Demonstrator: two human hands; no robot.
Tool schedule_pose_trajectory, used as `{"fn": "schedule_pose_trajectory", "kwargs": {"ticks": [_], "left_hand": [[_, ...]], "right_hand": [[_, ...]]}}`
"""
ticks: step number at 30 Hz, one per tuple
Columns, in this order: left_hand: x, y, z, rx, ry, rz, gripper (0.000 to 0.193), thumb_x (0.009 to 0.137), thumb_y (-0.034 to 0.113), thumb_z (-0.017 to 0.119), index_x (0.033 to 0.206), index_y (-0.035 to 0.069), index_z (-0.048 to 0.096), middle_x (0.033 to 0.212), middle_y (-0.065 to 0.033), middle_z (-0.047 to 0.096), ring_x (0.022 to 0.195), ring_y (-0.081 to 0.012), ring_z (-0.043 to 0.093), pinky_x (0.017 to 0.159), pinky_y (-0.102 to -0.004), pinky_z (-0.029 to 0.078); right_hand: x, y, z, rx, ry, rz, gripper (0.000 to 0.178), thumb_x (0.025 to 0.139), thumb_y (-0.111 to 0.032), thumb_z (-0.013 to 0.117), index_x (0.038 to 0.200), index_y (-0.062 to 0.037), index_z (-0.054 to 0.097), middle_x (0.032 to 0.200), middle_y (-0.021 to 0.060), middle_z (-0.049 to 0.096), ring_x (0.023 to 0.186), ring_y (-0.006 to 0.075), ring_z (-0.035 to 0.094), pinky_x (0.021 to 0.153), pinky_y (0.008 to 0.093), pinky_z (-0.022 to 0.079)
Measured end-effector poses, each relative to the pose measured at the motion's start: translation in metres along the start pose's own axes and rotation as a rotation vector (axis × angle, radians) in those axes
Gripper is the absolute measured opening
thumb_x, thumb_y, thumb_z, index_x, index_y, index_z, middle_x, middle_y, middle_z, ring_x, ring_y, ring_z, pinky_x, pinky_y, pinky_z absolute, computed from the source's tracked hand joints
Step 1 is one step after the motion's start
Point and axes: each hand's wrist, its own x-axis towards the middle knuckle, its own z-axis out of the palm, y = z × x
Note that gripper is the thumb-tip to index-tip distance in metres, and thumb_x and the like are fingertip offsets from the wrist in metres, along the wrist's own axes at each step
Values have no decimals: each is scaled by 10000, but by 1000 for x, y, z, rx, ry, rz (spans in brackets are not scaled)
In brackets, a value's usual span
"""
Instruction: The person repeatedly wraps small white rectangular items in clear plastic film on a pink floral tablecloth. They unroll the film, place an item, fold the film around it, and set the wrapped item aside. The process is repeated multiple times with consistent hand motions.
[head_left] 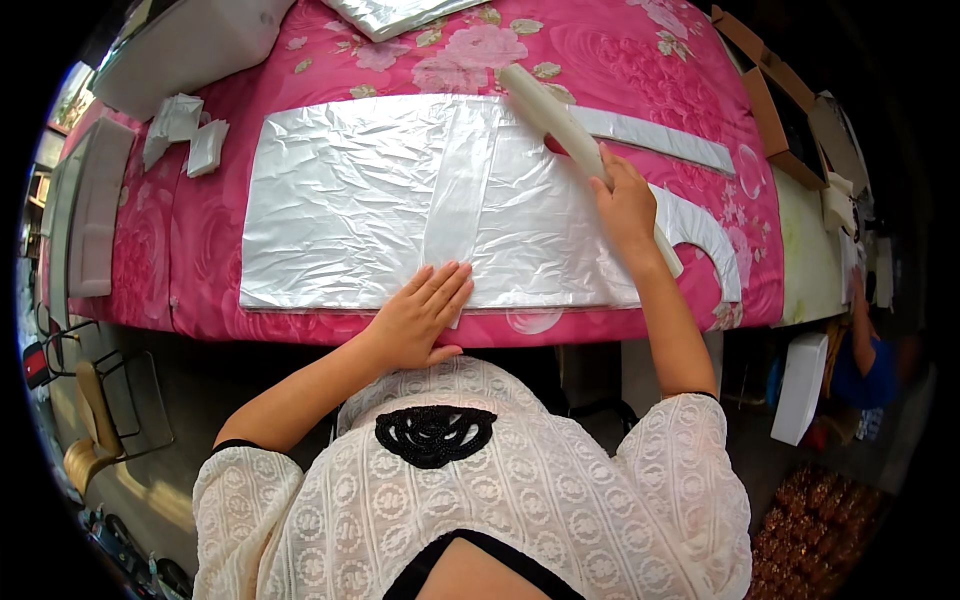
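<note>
Pink floral cloth [330,70] covers table, head view. Silver foil sheet [345,200] lies flat at centre, clear plastic strip [458,190] across it. Left hand [420,315] at 6 o'clock, fingers spread flat, pinning sheet's near edge. Right hand [628,205] at 3 o'clock, closed round white roll [560,125] (tilted toward 12). Foil judged light, crinkly, tear-prone; best pressed flat at edges.

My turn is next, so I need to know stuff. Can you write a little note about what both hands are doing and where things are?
Left hand: flat, open, pressing the near edge of the silver foil sheet.
Right hand: gripping the long white roll, which lies slanted over the sheet's right part.
Done: sheet spread on the pink floral table cover, a clear strip down its middle.
Left: cannot tell from this view.
</note>
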Motion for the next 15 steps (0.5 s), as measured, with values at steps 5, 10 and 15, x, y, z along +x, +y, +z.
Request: {"fn": "schedule_pose_trajectory", "kwargs": {"ticks": [5, 10, 15], "left_hand": [[4, 26, 18, 166, 21, -88, 748, 750, 298, 597, 1356, -48, 328, 1445, -212, 288, 1363, -338, 245, 1102, -477, 190], [3, 38, 33, 227, 129, -117, 609, 772, 154, 508, 1327, -56, 375, 1421, -214, 330, 1347, -340, 283, 1087, -476, 224], [2, 37, 25, 98, 111, -97, 636, 778, 207, 572, 1328, -46, 377, 1434, -206, 313, 1343, -332, 290, 1088, -467, 225]], "right_hand": [[-40, -68, 15, 274, -292, -430, 518, 708, -36, 682, 1209, -121, 578, 1134, 98, 605, 1005, 299, 567, 878, 379, 451], [-29, -98, 51, 245, -251, -598, 479, 704, -65, 672, 1171, -143, 602, 1127, 69, 611, 1004, 271, 567, 892, 389, 426], [62, -83, 80, 166, -133, -497, 462, 717, -37, 657, 1165, -135, 610, 1131, 66, 623, 1000, 277, 572, 900, 388, 420]]}}
